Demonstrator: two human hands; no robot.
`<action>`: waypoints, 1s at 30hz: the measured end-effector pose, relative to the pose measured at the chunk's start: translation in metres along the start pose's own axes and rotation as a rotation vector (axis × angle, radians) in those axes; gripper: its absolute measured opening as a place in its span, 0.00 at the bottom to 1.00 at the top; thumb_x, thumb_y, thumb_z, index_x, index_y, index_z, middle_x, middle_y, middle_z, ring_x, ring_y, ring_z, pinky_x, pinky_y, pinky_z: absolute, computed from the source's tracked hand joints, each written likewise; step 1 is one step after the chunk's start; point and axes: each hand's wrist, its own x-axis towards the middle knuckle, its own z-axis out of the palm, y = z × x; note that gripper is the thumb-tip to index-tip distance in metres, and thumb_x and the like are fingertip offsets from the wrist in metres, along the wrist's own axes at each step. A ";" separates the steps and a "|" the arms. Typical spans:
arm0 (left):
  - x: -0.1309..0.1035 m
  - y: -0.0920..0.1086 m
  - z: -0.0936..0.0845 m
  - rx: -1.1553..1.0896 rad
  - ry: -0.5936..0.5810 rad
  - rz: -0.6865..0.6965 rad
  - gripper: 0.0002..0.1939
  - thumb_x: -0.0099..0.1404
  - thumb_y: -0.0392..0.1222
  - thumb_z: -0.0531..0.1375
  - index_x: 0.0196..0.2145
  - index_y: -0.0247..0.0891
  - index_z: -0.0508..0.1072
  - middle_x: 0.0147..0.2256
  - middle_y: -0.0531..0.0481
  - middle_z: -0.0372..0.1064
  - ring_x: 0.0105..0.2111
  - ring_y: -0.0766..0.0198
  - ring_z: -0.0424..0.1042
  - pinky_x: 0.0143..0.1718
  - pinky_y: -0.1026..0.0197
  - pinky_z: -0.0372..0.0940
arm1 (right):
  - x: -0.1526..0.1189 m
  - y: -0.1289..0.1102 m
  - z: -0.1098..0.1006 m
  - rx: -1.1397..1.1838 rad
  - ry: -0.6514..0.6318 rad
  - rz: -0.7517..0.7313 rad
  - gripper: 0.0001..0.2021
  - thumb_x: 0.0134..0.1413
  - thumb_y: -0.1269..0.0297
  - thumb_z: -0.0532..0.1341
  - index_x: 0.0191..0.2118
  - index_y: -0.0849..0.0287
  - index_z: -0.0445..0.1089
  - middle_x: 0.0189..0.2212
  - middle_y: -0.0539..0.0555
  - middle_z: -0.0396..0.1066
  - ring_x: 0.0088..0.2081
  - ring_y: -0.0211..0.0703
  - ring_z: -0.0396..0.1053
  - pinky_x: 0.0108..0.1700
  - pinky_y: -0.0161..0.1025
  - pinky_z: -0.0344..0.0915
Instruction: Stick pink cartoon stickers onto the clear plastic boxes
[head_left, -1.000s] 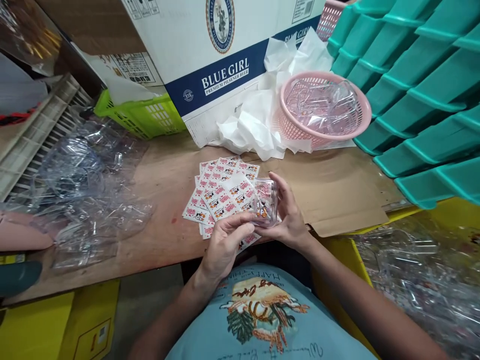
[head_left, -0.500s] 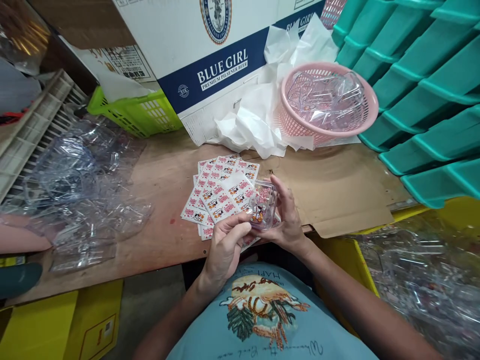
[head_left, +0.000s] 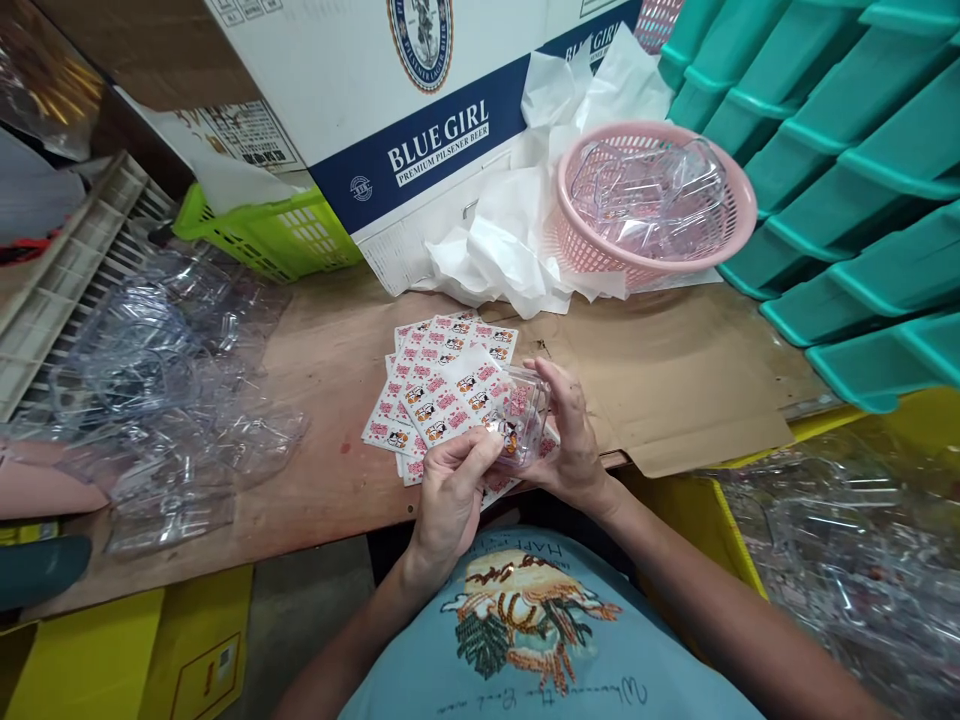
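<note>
While both bare hands are holding a small clear plastic case [head_left: 531, 405] above the near right part of the fanned cat-print sticker sheets [head_left: 431, 365], the main exposure is appearing at the case's near left corner. The left hand [head_left: 452, 480] is pinching that corner between thumb and forefinger; whether a sticker is also lying between those fingertips cannot be told. The right hand [head_left: 571, 435] is bracing the right side, its digits spanning from the far corner to the near edge. A cat figure and pink lettering are showing at the case; whether they are lying on its surface or showing through from below is not clear.

Uneven thumb pressure could be skewing or creasing any film on the case. Bare fingertips could be leaving marks, since the glossy plastic is taking direct contact. Because the case is sitting close to the front edge of the wooden workbench [head_left: 322, 480], a slip could be sending it towards the lap. The sheets are overlapping loosely, so a brushing wrist could be pushing them over that edge. Among the jumbled clear plastic pieces [head_left: 165, 370] at left, mutual rubbing could be causing scratches.
</note>
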 end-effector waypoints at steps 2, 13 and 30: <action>-0.001 0.001 -0.002 -0.024 -0.024 -0.010 0.08 0.57 0.44 0.69 0.28 0.37 0.81 0.27 0.52 0.74 0.29 0.67 0.72 0.38 0.62 0.71 | 0.000 0.000 0.001 0.003 -0.001 0.000 0.51 0.48 0.54 0.72 0.71 0.48 0.41 0.65 0.62 0.54 0.65 0.63 0.56 0.64 0.60 0.61; 0.002 -0.005 -0.015 0.021 -0.022 0.051 0.04 0.54 0.39 0.71 0.27 0.38 0.81 0.28 0.53 0.74 0.30 0.70 0.70 0.37 0.67 0.68 | 0.001 -0.001 0.006 0.014 0.002 -0.022 0.52 0.47 0.54 0.73 0.72 0.50 0.41 0.64 0.63 0.54 0.65 0.63 0.55 0.65 0.61 0.59; 0.009 -0.011 -0.036 0.652 -0.089 0.526 0.14 0.67 0.35 0.60 0.48 0.45 0.79 0.37 0.50 0.70 0.40 0.67 0.71 0.41 0.67 0.66 | 0.004 -0.031 0.005 -0.067 0.083 -0.102 0.21 0.55 0.72 0.68 0.54 0.49 0.72 0.40 0.55 0.72 0.47 0.52 0.66 0.50 0.53 0.67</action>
